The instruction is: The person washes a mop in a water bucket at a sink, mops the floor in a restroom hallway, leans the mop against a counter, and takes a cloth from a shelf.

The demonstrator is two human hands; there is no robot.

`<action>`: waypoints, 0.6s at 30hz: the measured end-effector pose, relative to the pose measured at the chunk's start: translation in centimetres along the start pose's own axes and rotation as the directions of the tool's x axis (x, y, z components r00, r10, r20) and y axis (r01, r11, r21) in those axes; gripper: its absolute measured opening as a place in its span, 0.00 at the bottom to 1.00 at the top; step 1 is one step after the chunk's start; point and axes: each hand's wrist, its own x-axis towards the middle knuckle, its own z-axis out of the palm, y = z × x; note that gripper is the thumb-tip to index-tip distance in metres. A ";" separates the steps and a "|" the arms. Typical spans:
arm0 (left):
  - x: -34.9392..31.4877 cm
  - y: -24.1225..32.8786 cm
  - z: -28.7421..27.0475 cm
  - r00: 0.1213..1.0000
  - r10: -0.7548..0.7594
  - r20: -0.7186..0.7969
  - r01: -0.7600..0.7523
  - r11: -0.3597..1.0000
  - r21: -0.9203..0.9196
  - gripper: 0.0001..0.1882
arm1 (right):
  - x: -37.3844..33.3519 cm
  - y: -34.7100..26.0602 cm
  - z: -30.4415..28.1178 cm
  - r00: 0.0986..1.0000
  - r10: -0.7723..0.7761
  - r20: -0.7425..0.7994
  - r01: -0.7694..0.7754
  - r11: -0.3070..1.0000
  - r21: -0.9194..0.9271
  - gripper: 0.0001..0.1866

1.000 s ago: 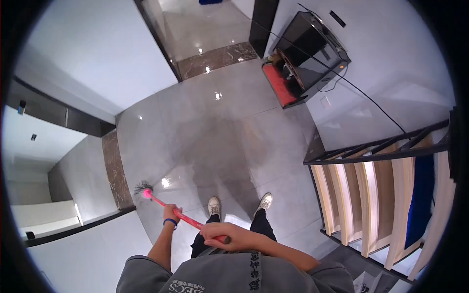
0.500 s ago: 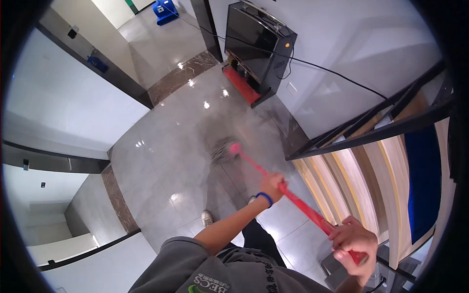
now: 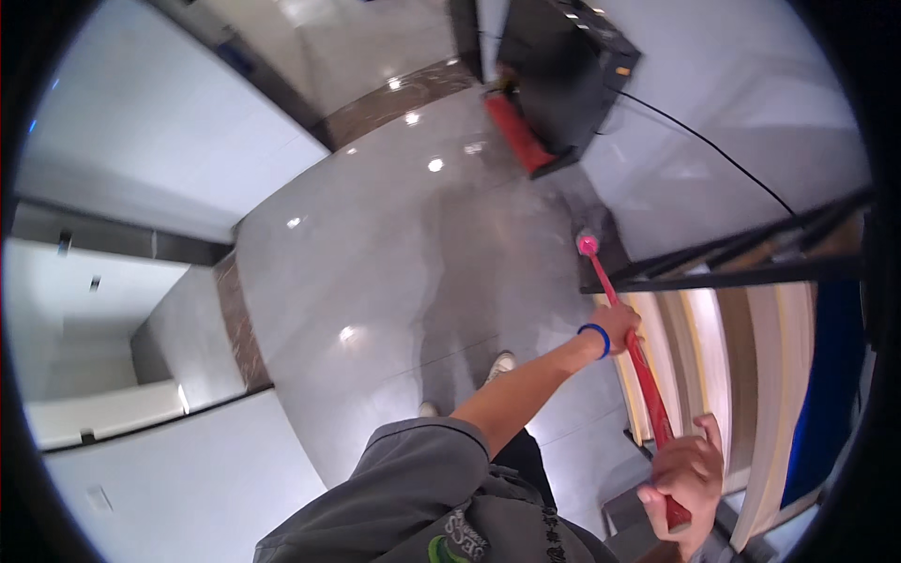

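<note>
A mop with a red handle [image 3: 648,389] slants across the right side of the view. Its pink joint [image 3: 587,245] and blurred grey head [image 3: 601,220] are at the floor's edge by the wall, near the foot of the staircase. My left hand [image 3: 615,326], with a blue band at the wrist, is wrapped round the handle partway down. Close to the handle's top end, my right hand [image 3: 687,474] grips it, with the thumb and one finger sticking out.
Wooden stairs [image 3: 737,375] with a dark frame and blue covering rise on the right. A black cabinet [image 3: 554,75] with a red lower part [image 3: 516,131] stands ahead by the wall, a black cable [image 3: 713,145] running from it. Grey tiled floor [image 3: 375,244] stretches left to white walls and doorways.
The mop head has swung right, from mid-floor to the wall beside the stairs. My left hand has moved right with the handle, and my view has shifted.
</note>
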 end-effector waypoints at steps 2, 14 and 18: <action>-4.6 -1.2 -1.1 0.999 -0.034 0.000 0.034 0.998 0.051 0.14 | -1.0 -2.3 1.9 0.997 -0.080 0.012 0.079 0.997 0.018 0.10; -46.9 -1.3 -7.9 0.881 -0.396 -0.258 0.413 0.911 0.012 0.12 | -6.8 -18.5 16.1 0.838 -0.523 0.157 0.327 0.710 0.623 0.10; -63.9 -5.7 -7.4 0.683 -0.685 -0.255 0.710 0.704 0.010 0.11 | -9.3 -19.3 28.5 0.727 -0.547 0.414 0.075 0.663 0.745 0.10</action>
